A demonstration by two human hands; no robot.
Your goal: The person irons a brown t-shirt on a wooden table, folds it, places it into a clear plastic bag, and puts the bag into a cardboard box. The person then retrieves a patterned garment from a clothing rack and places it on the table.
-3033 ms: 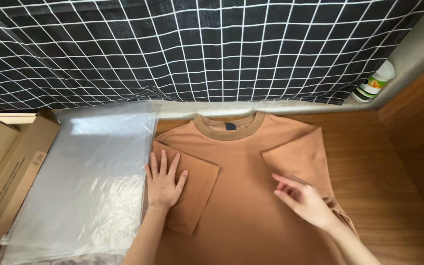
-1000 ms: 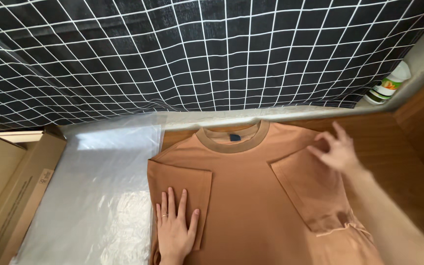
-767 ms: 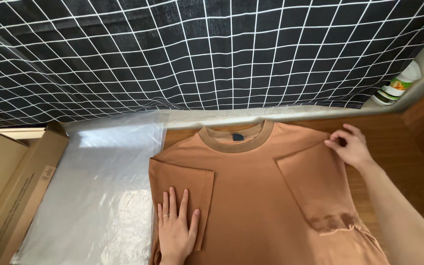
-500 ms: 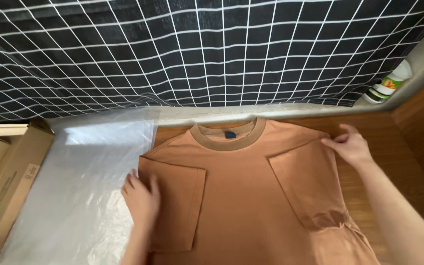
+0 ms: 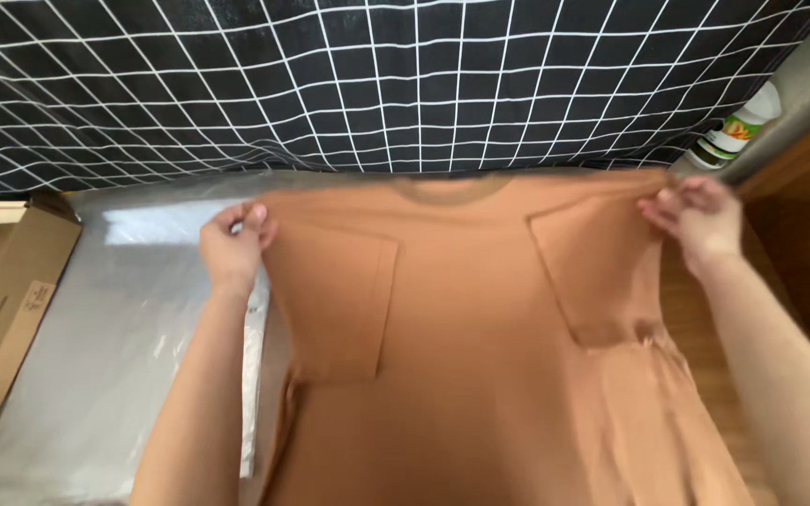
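Bottle (image 5: 738, 131) crowds right; cardboard box (image 5: 2, 290) blocks left

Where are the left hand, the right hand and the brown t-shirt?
left hand (image 5: 233, 248), head view, back of the hand, pinching the shirt's shoulder corner.
right hand (image 5: 700, 220), head view, back of the hand, gripping the other shoulder corner.
brown t-shirt (image 5: 475, 328), head view, middle of the body panel.

One head-worn camera looks steeply down from close above the wooden table (image 5: 803, 272); it faces the black grid-patterned cloth (image 5: 377, 84) at the far edge; no second view.
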